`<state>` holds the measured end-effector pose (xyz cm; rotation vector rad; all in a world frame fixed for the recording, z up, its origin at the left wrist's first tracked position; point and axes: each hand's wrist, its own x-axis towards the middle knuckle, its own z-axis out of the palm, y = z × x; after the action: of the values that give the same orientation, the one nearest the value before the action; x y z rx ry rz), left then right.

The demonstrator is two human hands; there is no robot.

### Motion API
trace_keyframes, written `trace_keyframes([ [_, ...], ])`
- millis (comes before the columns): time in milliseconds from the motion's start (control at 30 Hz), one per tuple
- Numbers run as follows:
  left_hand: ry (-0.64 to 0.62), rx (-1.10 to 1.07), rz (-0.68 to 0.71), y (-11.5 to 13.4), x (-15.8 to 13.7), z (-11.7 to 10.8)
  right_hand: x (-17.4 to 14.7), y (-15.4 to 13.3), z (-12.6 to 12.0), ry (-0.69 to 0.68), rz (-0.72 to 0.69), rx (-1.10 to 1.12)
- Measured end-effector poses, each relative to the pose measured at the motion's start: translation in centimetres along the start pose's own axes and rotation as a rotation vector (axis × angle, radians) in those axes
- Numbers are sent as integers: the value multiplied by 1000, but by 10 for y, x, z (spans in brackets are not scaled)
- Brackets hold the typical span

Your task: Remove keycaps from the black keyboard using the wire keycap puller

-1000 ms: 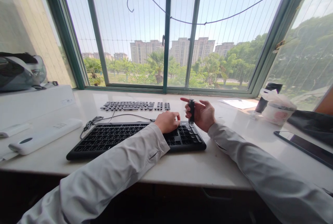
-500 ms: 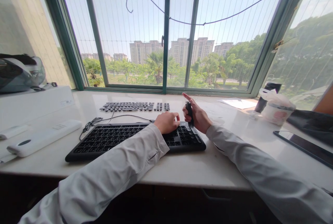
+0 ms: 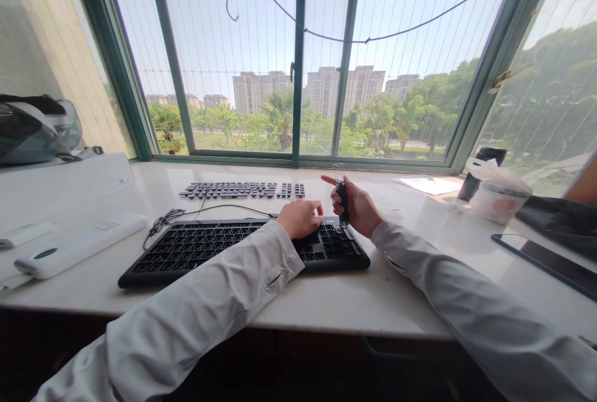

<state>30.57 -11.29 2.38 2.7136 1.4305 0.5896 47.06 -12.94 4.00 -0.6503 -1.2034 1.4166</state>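
Observation:
A black keyboard [image 3: 191, 246] lies on the white desk, with bare key sockets showing where keycaps are off. My left hand [image 3: 301, 218] rests on its upper right part, fingers curled down. Its fingertips are hidden, so whatever they hold does not show. Just above the number pad, my right hand [image 3: 361, 206] is closed around a black-handled keycap puller [image 3: 344, 204]. The puller stands upright, thin wire loops at its top end. My right index finger points out to the left behind it. Loose black keycaps [image 3: 228, 190] lie in rows behind the keyboard.
The keyboard's cable [image 3: 163, 220] is bundled at the left. A white device [image 3: 81, 246] and a white box [image 3: 65, 184] stand further left. On the right are a phone [image 3: 543, 262], a bagged cup [image 3: 499, 196] and a paper sheet [image 3: 429, 185]. Windows close off the back.
The puller in my right hand has turned so that its wire loops show at the top. My right index finger has swung lower and to the left. My left hand has stayed on the keyboard.

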Motion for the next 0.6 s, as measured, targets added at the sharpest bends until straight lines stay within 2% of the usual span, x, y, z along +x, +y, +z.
trace_keyframes([
  [400,-1,-4,8,-2,2,2,0,2,1,23,-44,84],
  [600,-5,0,2,-3,1,2,1,6,1,8,-19,73],
])
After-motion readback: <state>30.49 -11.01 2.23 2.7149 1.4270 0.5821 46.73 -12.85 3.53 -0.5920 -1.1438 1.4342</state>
